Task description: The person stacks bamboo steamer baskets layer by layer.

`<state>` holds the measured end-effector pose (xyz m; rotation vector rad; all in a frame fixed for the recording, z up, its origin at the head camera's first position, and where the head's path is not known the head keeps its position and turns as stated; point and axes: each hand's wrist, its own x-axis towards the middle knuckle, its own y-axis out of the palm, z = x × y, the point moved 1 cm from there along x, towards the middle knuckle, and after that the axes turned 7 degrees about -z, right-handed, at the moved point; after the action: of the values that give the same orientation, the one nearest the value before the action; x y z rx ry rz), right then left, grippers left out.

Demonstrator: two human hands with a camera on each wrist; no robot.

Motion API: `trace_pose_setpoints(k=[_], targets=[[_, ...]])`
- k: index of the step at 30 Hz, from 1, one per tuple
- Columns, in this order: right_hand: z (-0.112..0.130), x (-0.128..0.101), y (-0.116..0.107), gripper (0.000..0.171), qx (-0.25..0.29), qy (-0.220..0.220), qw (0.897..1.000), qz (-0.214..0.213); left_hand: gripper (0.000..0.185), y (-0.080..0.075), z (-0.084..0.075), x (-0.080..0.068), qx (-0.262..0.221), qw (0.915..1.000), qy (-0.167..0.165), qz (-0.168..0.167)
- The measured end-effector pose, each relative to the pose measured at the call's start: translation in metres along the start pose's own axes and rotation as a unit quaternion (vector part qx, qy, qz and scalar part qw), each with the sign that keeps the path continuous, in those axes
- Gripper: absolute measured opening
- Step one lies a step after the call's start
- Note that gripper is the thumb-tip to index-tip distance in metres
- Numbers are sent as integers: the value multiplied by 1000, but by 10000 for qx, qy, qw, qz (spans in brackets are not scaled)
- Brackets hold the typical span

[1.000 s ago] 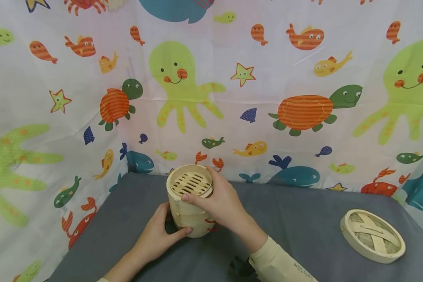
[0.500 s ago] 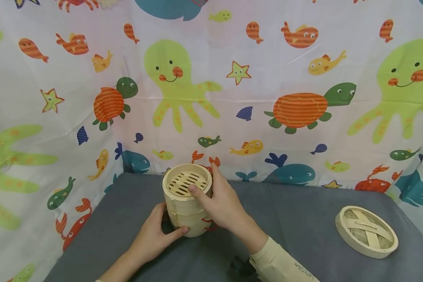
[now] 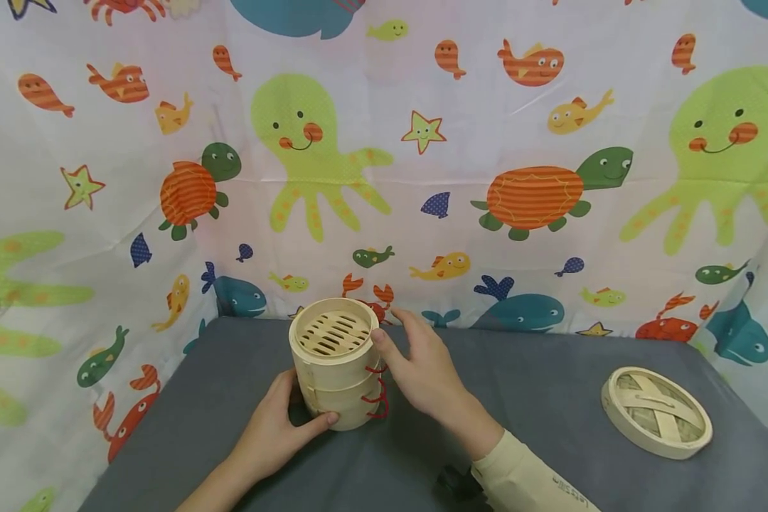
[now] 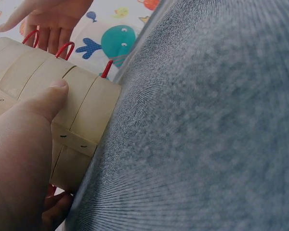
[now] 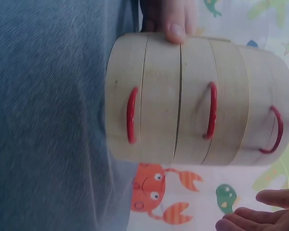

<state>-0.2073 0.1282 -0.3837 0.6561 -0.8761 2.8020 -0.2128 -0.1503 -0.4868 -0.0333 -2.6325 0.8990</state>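
Observation:
A stack of small round bamboo steamer baskets (image 3: 323, 377) stands upright on the grey cloth, its slatted top level (image 3: 313, 340) facing up. Red loop handles (image 5: 213, 110) stick out along its right side. My left hand (image 3: 275, 427) holds the lower left of the stack, thumb across the front and fingers round behind it. In the left wrist view that thumb (image 4: 50, 98) presses on the lower tiers. My right hand (image 3: 425, 373) hovers just right of the stack with fingers extended and nothing held; the right wrist view shows its fingers (image 5: 253, 219) apart from the bamboo.
A round bamboo lid (image 3: 665, 425) with crossed strips lies on the grey cloth (image 3: 537, 398) at the right. A dark object (image 3: 454, 483) shows beside the right sleeve. Behind stands a white curtain (image 3: 384, 213) printed with sea animals.
My right hand has let go of the stack's upper rim and moved off to the right, uncovering the red handles. The left hand keeps its hold. The head view has shifted slightly rightward.

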Motion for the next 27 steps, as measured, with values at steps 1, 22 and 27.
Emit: trace_pose_setpoints(k=[1,22,27], targets=[[-3,0,-2,73,-14,-15,10000,0,99,0,0,0,-4,10000,-5,1],[-45,-3,-38,75,-883,-39,9961,-51,100,-1,-3,0,33,9999,-105,68],[-54,-7,-45,75,-1029,42,9947,-69,101,-1,-4,0,94,9999,-67,69]])
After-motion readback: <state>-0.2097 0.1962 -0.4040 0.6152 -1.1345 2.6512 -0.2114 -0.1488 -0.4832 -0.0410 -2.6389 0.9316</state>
